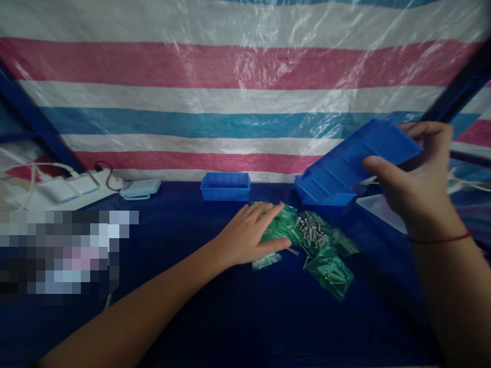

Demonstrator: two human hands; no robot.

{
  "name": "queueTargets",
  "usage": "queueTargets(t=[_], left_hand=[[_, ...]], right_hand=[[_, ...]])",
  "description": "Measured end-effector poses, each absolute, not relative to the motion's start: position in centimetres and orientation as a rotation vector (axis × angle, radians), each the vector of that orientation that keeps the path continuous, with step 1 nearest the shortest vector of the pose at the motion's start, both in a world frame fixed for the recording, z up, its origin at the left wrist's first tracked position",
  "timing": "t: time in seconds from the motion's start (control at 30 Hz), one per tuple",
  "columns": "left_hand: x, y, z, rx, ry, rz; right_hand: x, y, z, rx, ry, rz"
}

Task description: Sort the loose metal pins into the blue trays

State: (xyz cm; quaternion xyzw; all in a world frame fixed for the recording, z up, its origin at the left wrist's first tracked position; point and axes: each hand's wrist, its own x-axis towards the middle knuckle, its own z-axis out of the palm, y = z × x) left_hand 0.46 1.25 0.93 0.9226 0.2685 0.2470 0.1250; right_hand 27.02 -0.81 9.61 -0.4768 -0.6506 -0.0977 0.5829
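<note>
My right hand (418, 174) grips one end of a blue bin (356, 153), which is raised and tilted, its low end down near another blue bin at the back, mostly hidden behind it. Below and left of it, loose silver screws (311, 232) lie among several green plastic bags (330, 273) on the dark blue table (245, 322). My left hand (255, 232) is spread palm down at the left side of the pile, over or on the green bags; contact is unclear. Its fingers are apart with nothing held.
Another blue bin (225, 187) stands at the back centre. Power strips (72, 189) with cables and a pale blue case (141, 188) sit back left. A translucent sheet or lid (383, 210) lies under my right hand. A striped tarp (192, 66) hangs behind.
</note>
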Motion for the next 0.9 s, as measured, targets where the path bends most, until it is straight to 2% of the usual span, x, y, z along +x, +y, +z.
queueTargets(t=[0.1,0.17,0.33,0.53,0.73,0.9], left_hand=[[-0.4,2.8,1.5,2.809,1.028,0.892],[-1.2,4.1,1.2,2.857,1.346,0.939],[-3.3,6.4,-0.2,2.767,1.906,0.757],[-4.2,7.3,-0.5,2.778,1.916,0.606],[-4.4,7.3,-0.3,2.796,1.889,0.58],[-4.5,7.4,-0.3,2.805,1.875,0.581]], right_hand=[[25.3,1.7,7.8,-0.929,-1.405,-0.124],[24.0,3.6,6.1,-0.931,-1.388,-0.047],[22.7,6.8,1.9,-1.023,-1.518,-0.001],[24.9,5.9,2.0,-1.226,-1.76,-0.287],[25.6,4.7,2.4,-1.453,-2.046,-0.304],[25.3,5.4,1.5,-1.529,-2.108,-0.522]])
